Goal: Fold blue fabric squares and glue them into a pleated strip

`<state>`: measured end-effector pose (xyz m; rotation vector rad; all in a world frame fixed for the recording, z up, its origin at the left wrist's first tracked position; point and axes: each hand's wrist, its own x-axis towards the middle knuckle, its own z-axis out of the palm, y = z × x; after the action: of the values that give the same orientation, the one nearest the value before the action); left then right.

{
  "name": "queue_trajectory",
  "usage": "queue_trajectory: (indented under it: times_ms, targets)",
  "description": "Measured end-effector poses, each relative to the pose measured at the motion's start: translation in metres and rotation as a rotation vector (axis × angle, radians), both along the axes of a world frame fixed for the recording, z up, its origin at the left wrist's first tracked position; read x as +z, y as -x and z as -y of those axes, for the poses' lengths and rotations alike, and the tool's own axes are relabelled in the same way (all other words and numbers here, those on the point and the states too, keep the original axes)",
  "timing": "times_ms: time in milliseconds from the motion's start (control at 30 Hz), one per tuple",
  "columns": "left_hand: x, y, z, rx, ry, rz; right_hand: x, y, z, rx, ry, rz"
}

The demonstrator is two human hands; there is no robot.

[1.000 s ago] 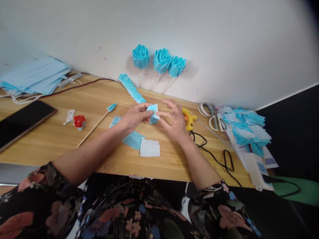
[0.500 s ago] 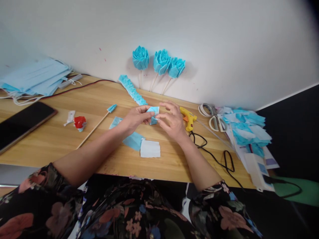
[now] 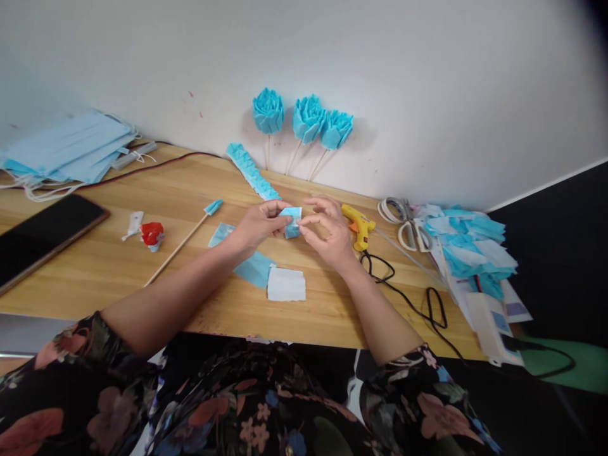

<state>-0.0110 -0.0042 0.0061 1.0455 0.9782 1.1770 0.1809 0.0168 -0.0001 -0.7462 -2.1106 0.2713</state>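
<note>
Head | left hand [image 3: 255, 226] + right hand [image 3: 332, 237]: 1 blue piece [image 3: 294, 215] held | 3 flowers [image 3: 308, 119]

A smooth, matte, pale grey-white wall [image 3: 427, 82] spans from ten to two o'clock, with small pinkish-red marks [image 3: 190, 94] near ten-thirty. A light-brown, wood-grained tabletop [image 3: 95, 278] meets its foot. A flat black surface [image 3: 560, 247] fills three o'clock; a rounded, plain green surface [image 3: 570, 364] shows at four. Light falls softly.
</note>
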Motion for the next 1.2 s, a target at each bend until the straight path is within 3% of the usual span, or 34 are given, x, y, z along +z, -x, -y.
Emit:
queue_trajectory:
  times_ms: [367,867,1200]
  targets:
    - [-0.0046,0.001,-0.0018,-0.062,-0.019,-0.023,0.0004,0.0029,0.0029,-0.053,0.063,-0.101]
    - [-0.0059,0.0001,-0.0025,-0.091,-0.029,-0.044,0.0018,0.0078,0.008,-0.072,0.352,-0.185]
    - [-0.0083,0.0007,-0.002,-0.105,-0.017,-0.054,-0.001,0.0088,0.007,-0.052,0.462,-0.255]
